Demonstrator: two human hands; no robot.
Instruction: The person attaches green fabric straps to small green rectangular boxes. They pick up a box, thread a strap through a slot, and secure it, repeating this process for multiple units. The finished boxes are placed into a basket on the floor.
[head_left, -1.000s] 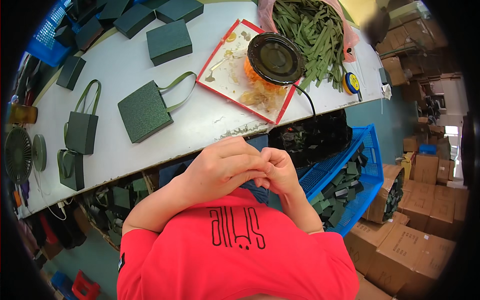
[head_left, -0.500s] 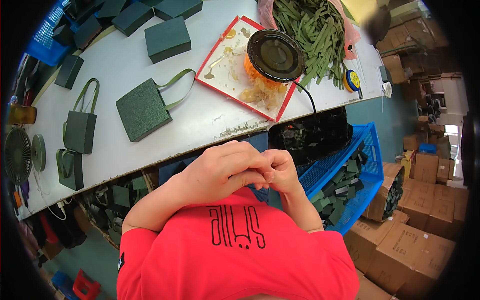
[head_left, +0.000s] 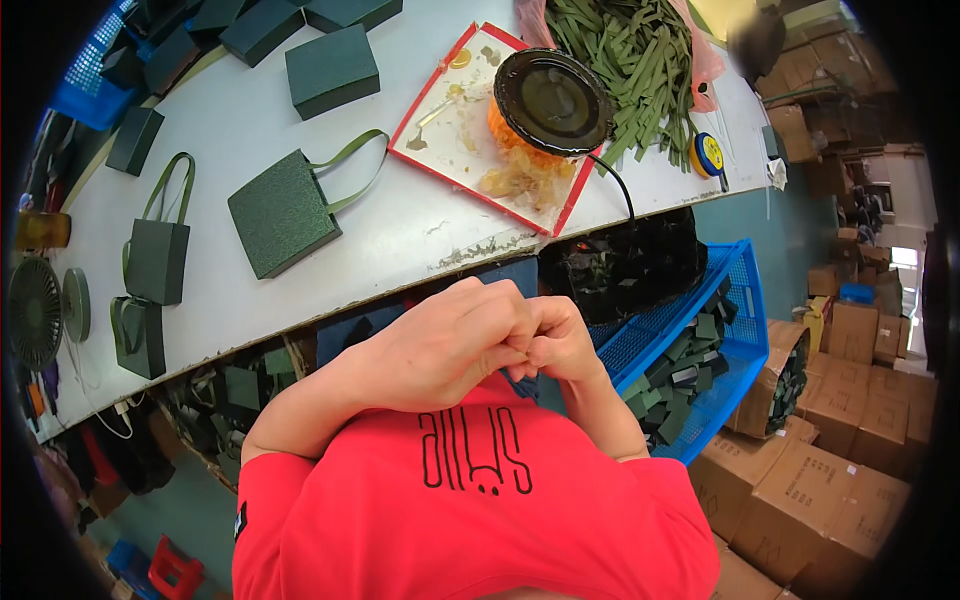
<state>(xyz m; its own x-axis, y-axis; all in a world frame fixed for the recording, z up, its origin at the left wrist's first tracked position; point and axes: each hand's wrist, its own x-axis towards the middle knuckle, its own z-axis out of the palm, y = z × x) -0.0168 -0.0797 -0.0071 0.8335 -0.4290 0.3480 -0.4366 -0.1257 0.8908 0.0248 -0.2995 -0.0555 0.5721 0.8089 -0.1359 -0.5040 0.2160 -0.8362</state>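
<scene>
My left hand (head_left: 452, 340) and my right hand (head_left: 559, 338) meet just off the table's front edge, before the red shirt. The fingers of both are curled, with the fingertips pressed together where they touch. Whatever may be pinched between them is hidden. On the white table (head_left: 400, 240) ahead lies a dark green box with a ribbon handle (head_left: 285, 215). Smaller green boxes with ribbon loops, one of them a handled box (head_left: 158, 262), stand at the left. A round black hot pot (head_left: 553, 103) sits on a red-edged board (head_left: 440, 130) smeared with yellowish glue.
A pink bag of green ribbon strips (head_left: 620, 70) and a blue-and-yellow round tin (head_left: 707, 155) lie at the far right. Below hangs a black bag (head_left: 625, 268) beside a blue crate (head_left: 740, 340) of green pieces. Cartons (head_left: 810, 500) are stacked right. A fan (head_left: 37, 312) stands left.
Both hands stay together in nearly the same place. The left fingers have curled in a little more and shifted slightly against the right ones.
</scene>
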